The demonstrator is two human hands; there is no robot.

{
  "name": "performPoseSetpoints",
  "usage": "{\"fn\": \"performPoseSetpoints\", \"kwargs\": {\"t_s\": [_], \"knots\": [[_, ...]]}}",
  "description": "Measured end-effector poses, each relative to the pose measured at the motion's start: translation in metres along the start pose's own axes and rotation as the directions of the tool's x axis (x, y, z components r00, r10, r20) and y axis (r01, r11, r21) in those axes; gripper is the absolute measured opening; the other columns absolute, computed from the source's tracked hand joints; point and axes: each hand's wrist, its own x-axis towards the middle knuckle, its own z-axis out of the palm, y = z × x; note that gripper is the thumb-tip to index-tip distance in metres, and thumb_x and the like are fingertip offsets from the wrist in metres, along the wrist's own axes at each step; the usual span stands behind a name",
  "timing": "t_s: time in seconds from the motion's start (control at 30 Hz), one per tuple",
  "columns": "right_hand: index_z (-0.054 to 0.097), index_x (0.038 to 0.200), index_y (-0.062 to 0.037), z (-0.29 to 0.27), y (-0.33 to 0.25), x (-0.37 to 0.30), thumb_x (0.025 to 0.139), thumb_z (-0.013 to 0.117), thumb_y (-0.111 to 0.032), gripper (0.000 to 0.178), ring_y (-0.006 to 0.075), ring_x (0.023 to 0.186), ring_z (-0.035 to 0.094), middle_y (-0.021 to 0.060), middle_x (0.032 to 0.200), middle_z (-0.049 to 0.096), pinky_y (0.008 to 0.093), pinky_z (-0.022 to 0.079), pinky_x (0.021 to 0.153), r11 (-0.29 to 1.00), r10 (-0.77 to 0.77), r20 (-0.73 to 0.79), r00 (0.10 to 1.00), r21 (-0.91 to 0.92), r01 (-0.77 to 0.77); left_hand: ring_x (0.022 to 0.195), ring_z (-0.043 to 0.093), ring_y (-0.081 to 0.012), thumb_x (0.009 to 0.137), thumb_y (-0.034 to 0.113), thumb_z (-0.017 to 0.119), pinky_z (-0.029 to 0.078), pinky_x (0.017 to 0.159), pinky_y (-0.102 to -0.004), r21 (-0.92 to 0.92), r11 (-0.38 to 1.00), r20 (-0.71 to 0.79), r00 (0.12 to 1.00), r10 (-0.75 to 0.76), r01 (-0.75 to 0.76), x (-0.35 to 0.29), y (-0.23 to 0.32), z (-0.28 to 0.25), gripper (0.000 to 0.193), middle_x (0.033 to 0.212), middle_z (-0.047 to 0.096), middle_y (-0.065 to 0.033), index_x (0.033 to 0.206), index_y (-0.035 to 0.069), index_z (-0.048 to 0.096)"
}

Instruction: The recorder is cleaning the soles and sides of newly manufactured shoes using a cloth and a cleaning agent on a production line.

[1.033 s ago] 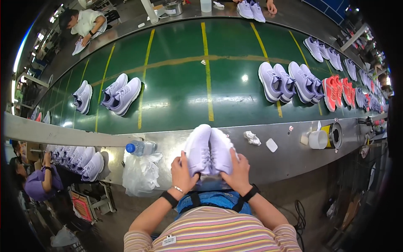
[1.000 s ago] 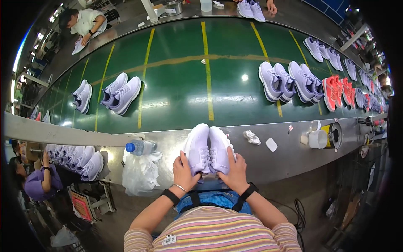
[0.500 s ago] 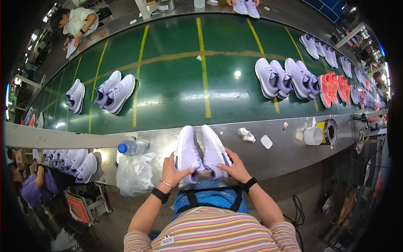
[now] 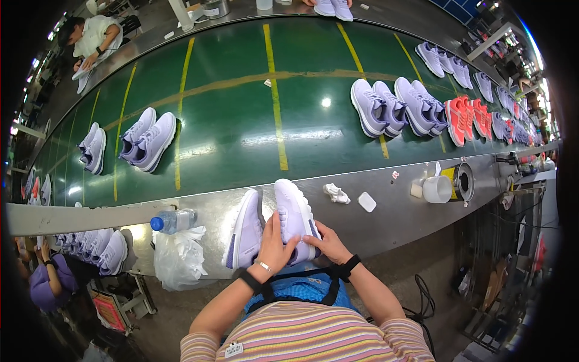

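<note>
A lilac sneaker with a white sole [image 4: 294,211] sits between my hands at the metal edge of the bench, toe pointing away from me. My left hand [image 4: 275,246] presses along its left side, fingers and thumb closed on it near the opening. From the other side, my right hand [image 4: 329,244] grips the same sneaker at its heel and collar. Just left of it stands the matching sneaker [image 4: 246,229], also toe away, with the back of my left hand close beside it. My hands partly hide the held sneaker's opening and heel.
Beyond the metal ledge [image 4: 386,226] runs a green conveyor belt [image 4: 229,120] carrying lilac and coral shoes. A blue-capped bottle [image 4: 175,221] and plastic bag [image 4: 180,256] lie left; crumpled tissue [image 4: 336,193], a white lid [image 4: 367,202], a cup [image 4: 436,189] and a can [image 4: 462,181] sit right.
My left hand has let go of the left sneaker and moved right onto the other one. The left sneaker now stands apart, tilted outward. The shoes on the belt have shifted left in view.
</note>
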Motion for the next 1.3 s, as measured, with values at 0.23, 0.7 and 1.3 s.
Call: {"fn": "performPoseSetpoints", "kwargs": {"t_s": [0.23,0.7,1.3], "knots": [[0.062,0.1,-0.0097,-0.041,-0.027,0.034,0.072,0.065,-0.007,0.028,0.0251,0.096,0.051,0.0112,0.105,0.052,0.0332,0.042,0.082,0.542,-0.69,-0.315,0.652,-0.822,0.176,0.078,0.052,-0.0364,0.073,0.038,0.065,0.044,0.075,-0.0368,-0.103,0.91,0.192,0.905,-0.379,0.403,0.007,-0.026,0.033,0.086,0.085,0.054,-0.0222,0.136,-0.001,0.021],[0.065,0.085,-0.003,-0.004,-0.049,0.059,0.074,0.061,0.001,0.013,0.0192,0.067,0.055,0.0084,0.077,0.054,0.0274,0.044,0.059,0.748,-0.607,-0.148,0.781,-0.437,0.499,0.1,0.054,-0.0295,0.069,0.028,0.069,0.043,0.086,-0.0329,-0.129,0.887,0.12,0.895,-0.43,0.443,0.016,-0.003,0.016,0.085,0.109,0.053,-0.0228,0.134,-0.004,0.026],[0.061,0.084,-0.0025,0.014,-0.015,-0.024,0.078,0.055,0.004,0.011,0.015,0.071,0.052,0.0046,0.077,0.05,0.0258,0.041,0.062,0.863,-0.396,-0.185,0.899,-0.411,0.296,0.105,0.045,-0.0368,0.073,0.018,0.067,0.038,0.091,-0.0372,-0.006,0.989,-0.057,0.988,-0.145,0.145,0.003,-0.01,0.012,0.073,0.114,0.046,-0.0236,0.132,-0.002,0.03]]}}
